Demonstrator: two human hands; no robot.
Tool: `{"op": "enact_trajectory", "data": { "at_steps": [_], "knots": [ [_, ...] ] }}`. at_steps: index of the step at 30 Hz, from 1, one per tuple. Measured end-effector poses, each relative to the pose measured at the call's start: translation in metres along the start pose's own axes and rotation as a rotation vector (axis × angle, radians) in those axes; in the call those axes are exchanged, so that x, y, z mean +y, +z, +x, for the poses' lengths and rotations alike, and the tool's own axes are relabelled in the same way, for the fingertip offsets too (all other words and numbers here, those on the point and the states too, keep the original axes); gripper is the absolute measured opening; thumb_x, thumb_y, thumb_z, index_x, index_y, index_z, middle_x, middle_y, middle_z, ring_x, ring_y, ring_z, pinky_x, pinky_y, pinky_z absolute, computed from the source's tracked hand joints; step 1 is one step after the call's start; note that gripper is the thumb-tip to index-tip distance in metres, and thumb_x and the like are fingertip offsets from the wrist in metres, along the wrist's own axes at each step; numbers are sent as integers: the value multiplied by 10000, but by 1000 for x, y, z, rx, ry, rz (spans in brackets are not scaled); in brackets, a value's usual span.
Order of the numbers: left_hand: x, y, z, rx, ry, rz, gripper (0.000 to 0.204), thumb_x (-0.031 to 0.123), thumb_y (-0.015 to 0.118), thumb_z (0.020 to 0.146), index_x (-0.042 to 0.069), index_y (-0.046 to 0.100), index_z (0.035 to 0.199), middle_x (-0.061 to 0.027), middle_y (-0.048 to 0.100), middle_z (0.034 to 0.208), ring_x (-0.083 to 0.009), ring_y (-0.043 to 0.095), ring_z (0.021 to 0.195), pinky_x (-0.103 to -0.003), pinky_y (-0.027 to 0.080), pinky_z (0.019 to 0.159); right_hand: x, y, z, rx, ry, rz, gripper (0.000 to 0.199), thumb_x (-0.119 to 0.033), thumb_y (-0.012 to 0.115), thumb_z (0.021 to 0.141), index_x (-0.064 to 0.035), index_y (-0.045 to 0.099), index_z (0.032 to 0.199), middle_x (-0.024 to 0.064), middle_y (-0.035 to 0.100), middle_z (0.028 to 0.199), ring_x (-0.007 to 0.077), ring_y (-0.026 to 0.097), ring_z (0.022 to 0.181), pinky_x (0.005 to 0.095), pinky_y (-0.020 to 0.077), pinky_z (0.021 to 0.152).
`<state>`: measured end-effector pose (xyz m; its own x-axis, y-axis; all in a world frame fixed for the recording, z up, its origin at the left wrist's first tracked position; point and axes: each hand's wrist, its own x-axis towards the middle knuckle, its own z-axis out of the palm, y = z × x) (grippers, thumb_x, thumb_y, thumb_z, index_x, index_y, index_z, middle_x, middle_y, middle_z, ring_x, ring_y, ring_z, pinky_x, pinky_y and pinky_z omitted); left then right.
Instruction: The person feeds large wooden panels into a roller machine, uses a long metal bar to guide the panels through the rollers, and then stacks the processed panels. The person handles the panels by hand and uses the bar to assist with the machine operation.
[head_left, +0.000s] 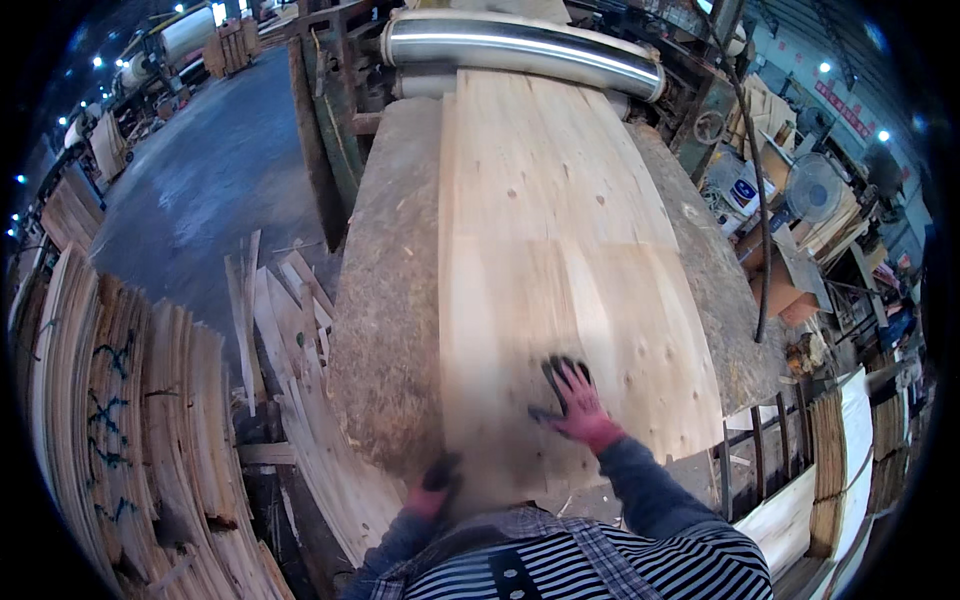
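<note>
A pale wood veneer sheet [600, 330] lies lengthwise on the worn table. Beyond it, another veneer sheet [540, 150] reaches up to the shiny metal roller [520, 48]. My right hand [578, 408], in a pink glove with black fingertips, rests on the nearer sheet with its fingers spread. Beside the sheet's near left corner is my left hand [432, 490], gloved the same way. Motion smears its fingers, so whether it grips the edge cannot be told.
Bare tabletop [385, 270] shows left of the sheets. Stacked veneer [150, 420] stands at the left, with loose wood strips [310, 400] beside the table. A dark hose [765, 220] hangs at the right, near a fan [813, 188] and a cardboard box [785, 280].
</note>
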<state>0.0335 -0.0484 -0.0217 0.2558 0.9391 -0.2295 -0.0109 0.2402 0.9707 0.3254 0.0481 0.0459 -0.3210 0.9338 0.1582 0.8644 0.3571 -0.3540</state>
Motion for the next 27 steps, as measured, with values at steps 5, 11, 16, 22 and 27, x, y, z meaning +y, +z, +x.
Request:
{"op": "enact_trajectory", "data": {
  "at_steps": [5,11,16,22,27],
  "knots": [
    [93,14,-7,-155,34,-167,426,31,598,768,22,468,1173,-53,533,1118,-90,507,917,-234,414,792,-17,-11,-159,-114,92,-78,819,-433,675,607,32,366,1207,207,340,1267,379,270,1201,491,176,1017],
    [158,-4,-56,-118,98,-276,424,24,574,746,-8,477,1158,-89,501,1169,-154,501,981,-281,395,848,-63,-33,-194,113,335,-118,666,-158,721,465,-57,506,1087,166,443,1152,393,347,1131,487,282,969],
    [149,-54,-80,133,43,-199,470,29,505,671,-16,497,1139,-120,524,1134,-215,475,1050,-319,355,905,-112,-24,-188,-29,66,-142,556,-341,677,537,-184,560,1057,84,466,1133,342,400,1079,511,295,936],
    [109,-61,-21,300,83,62,380,62,523,727,-5,535,1101,-104,550,1100,-199,499,1012,-304,369,882,-82,-17,-131,-146,98,-36,580,-347,637,622,-209,485,1165,64,457,1168,301,426,1060,457,308,948],
    [128,-29,56,398,288,333,301,119,541,792,1,560,1068,-100,569,1071,-190,506,1011,-302,370,884,-15,-20,-58,-134,83,-27,557,-324,602,696,-175,441,1209,87,437,1212,325,420,1078,459,305,950]
  ]
}}
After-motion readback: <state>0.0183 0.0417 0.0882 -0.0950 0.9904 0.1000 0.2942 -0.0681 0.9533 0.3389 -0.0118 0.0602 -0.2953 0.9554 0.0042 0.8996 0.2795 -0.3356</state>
